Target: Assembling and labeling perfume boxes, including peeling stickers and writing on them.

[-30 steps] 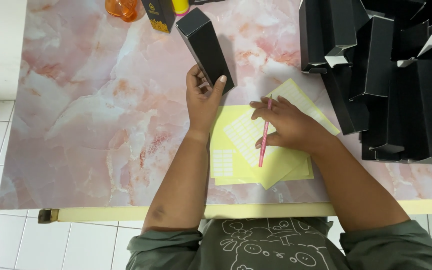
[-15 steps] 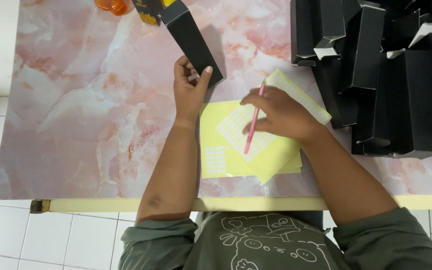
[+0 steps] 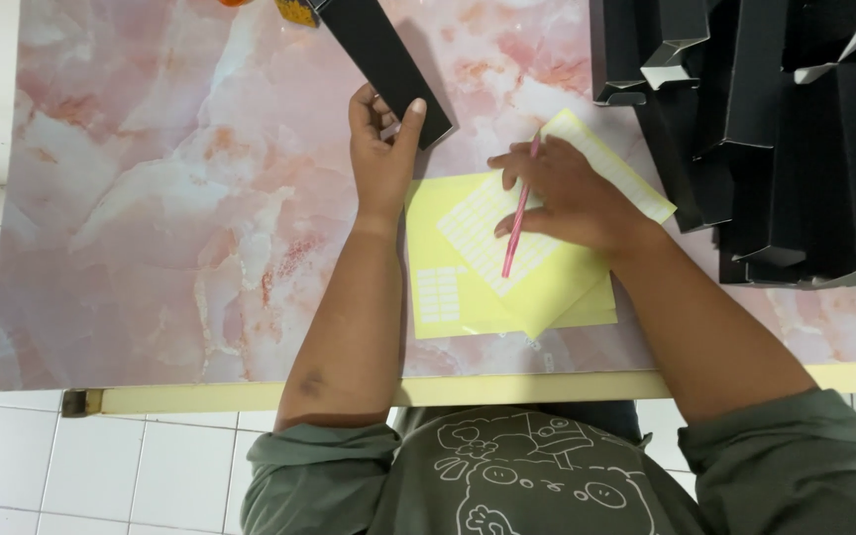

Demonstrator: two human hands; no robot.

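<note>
Since a second ago, both hands slid up the pink marbled tabletop (image 3: 151, 198). Left hand (image 3: 380, 159) grips the long black cardboard box (image 3: 388, 61), light and crushable, at its near end; right hand (image 3: 569, 193), pinching a pink stick (image 3: 517, 223), presses the flimsy yellow sticker sheets (image 3: 468, 267).

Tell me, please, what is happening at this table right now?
A person seated at a pink marbled table holds a long black box with the left hand. The right hand holds a thin pink stick and rests on yellow sheets of small white stickers. A stack of folded black boxes stands at the right side of the table.
</note>
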